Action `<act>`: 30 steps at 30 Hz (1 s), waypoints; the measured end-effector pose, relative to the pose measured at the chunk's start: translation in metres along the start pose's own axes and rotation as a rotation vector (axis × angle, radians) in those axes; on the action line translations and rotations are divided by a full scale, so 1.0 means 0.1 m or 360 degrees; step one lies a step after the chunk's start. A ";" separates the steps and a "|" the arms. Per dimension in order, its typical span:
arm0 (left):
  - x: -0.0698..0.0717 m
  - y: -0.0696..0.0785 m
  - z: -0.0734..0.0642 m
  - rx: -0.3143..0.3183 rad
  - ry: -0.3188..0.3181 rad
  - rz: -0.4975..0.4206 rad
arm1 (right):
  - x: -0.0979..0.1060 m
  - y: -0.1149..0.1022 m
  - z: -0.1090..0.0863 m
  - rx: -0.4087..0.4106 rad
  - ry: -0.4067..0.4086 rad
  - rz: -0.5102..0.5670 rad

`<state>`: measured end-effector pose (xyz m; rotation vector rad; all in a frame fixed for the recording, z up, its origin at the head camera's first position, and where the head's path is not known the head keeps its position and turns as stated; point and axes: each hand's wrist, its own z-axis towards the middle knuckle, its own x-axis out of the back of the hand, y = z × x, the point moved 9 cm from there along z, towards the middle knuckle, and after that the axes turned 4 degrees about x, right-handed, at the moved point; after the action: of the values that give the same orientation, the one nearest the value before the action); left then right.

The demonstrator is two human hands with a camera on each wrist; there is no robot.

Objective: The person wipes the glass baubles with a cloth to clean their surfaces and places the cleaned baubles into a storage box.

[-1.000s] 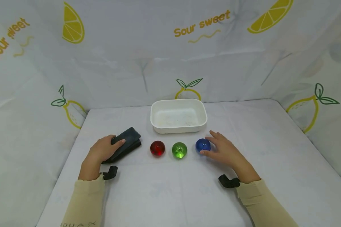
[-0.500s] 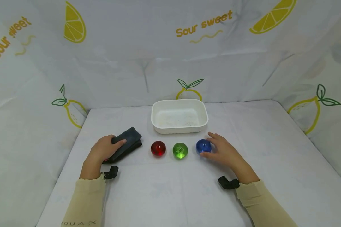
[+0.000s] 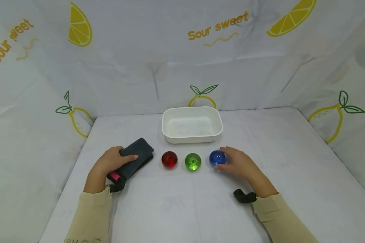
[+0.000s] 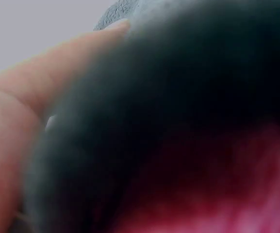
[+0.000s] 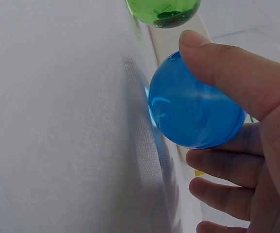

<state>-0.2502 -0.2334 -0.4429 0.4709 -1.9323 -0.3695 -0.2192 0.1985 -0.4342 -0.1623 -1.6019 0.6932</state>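
Note:
On the left of the table my left hand (image 3: 111, 160) grips a dark, leathery case with a flap (image 3: 137, 157), the thumb lying across its top. A strip of pink lining (image 3: 114, 175) shows at the case's near end, and in the left wrist view the blurred pink inside (image 4: 237, 204) fills the lower right. My right hand (image 3: 238, 163) holds a clear blue ball (image 3: 217, 158) between thumb and fingers. Up close in the right wrist view, the thumb presses one side of the blue ball (image 5: 193, 107), with fingers curled at the opposite side.
A green ball (image 3: 193, 161) and a red ball (image 3: 169, 159) lie in a row left of the blue one. Behind them stands a white rectangular tray (image 3: 193, 139). A lemon-print cloth (image 3: 124, 77) hangs at the table's back edge.
The case has tipped and shifted slightly right in my left hand, so more of its pink lining shows. My right fingers have drawn in closer round the blue ball.

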 end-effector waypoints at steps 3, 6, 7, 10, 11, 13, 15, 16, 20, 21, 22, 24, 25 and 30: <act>-0.01 0.02 -0.02 -0.0018 -0.0026 -0.0023 | 0.00 0.00 0.00 -0.0008 0.0003 0.0018; -0.01 0.05 -0.05 -0.0047 -0.0061 -0.0046 | 0.00 0.00 -0.01 -0.0023 0.0005 0.0029; -0.01 0.06 -0.06 -0.0058 -0.0072 -0.0049 | -0.01 0.01 -0.01 -0.0033 0.0006 0.0032; -0.01 0.08 -0.09 -0.0083 -0.0106 -0.0066 | -0.01 0.01 -0.01 -0.0044 0.0003 0.0035; -0.01 0.09 -0.10 -0.0094 -0.0112 -0.0073 | -0.01 0.01 -0.01 -0.0049 0.0003 0.0037; 0.00 0.10 -0.12 -0.0115 -0.0147 -0.0107 | -0.01 0.00 -0.01 -0.0052 0.0001 0.0035; -0.01 0.09 -0.14 -0.0123 -0.0192 -0.0156 | -0.01 0.00 0.00 -0.0053 0.0000 0.0041; 0.00 0.08 -0.15 -0.0137 -0.0209 -0.0158 | -0.01 0.00 -0.01 -0.0050 0.0000 0.0042; 0.03 0.02 -0.18 -0.0112 -0.0221 -0.0121 | -0.01 0.00 -0.01 -0.0046 0.0001 0.0048; 0.05 0.01 -0.18 -0.0101 -0.0203 -0.0100 | -0.01 0.01 -0.01 -0.0050 0.0002 0.0050; 0.07 0.00 -0.18 -0.0089 -0.0181 -0.0093 | -0.01 0.01 -0.01 -0.0053 0.0004 0.0054; 0.13 -0.02 -0.17 -0.0051 -0.0123 -0.0117 | -0.01 0.02 -0.02 -0.0058 0.0005 0.0059; 0.17 -0.02 -0.17 -0.0043 -0.0090 -0.0137 | -0.02 0.03 -0.02 -0.0058 0.0007 0.0061; 0.37 -0.02 -0.24 -0.0022 0.0077 -0.0371 | -0.02 0.03 -0.01 -0.0016 0.0046 0.0084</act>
<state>-0.2410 -0.2540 -0.4049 0.6929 -1.8315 -0.5163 -0.2185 0.1999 -0.4375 -0.2216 -1.5784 0.7202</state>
